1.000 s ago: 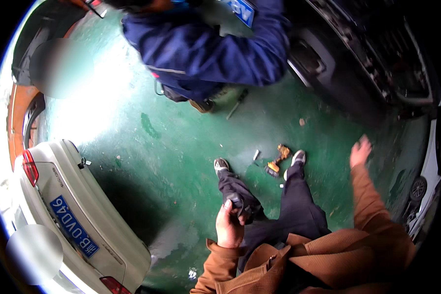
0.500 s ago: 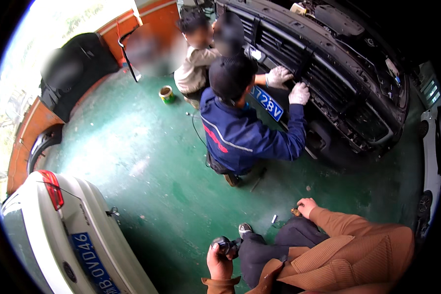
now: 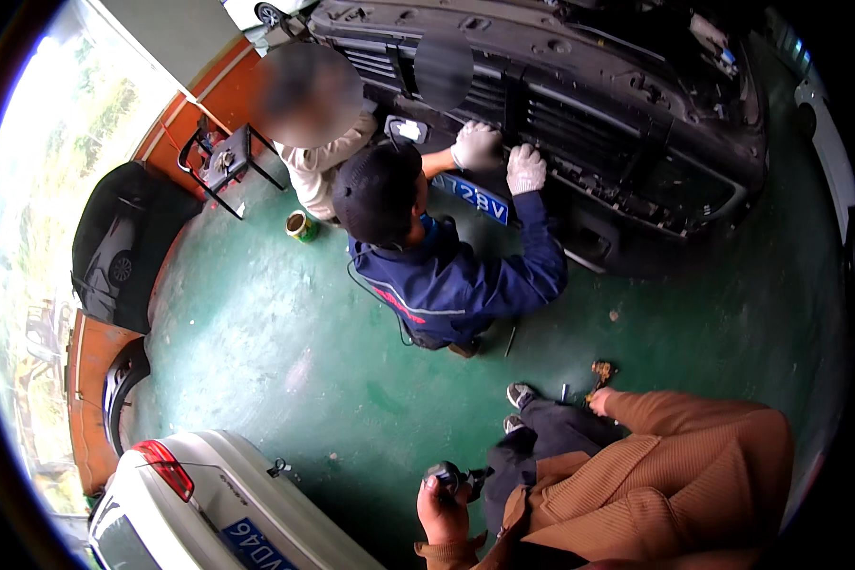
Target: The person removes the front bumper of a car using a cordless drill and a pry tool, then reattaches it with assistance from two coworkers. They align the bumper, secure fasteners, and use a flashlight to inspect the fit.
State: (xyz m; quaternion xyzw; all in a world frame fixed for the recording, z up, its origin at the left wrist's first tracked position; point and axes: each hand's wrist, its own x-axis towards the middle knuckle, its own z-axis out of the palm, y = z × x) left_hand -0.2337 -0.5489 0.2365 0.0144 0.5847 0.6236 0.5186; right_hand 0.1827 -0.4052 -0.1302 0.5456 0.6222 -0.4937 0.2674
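Observation:
At the bottom centre my left hand [image 3: 442, 518] is closed round a black rounded device [image 3: 444, 474], whose exact kind I cannot make out. My right hand [image 3: 599, 403], over to the right, is closed on the lower end of a small brown-gold object [image 3: 602, 370], which sticks up past my fingers; its kind is unclear. A small silvery cylinder [image 3: 565, 391] shows left of that hand, above the green floor. Ahead of me, a co-worker in a blue jacket [image 3: 484, 285] has both gloved hands [image 3: 525, 169] against the black front bumper [image 3: 627, 180] of a car.
A second person in a light top [image 3: 318, 176] is beside the co-worker. Near them are a tin [image 3: 300, 226] and a black chair [image 3: 226, 157] with things on its seat. A white car [image 3: 256, 494] stands at the lower left. Dark car panels [image 3: 119, 247] lean by the orange wall.
The whole view has swung, shifting the room within the picture. In my right hand the brown-gold object now points up and away. My left hand still holds the black device.

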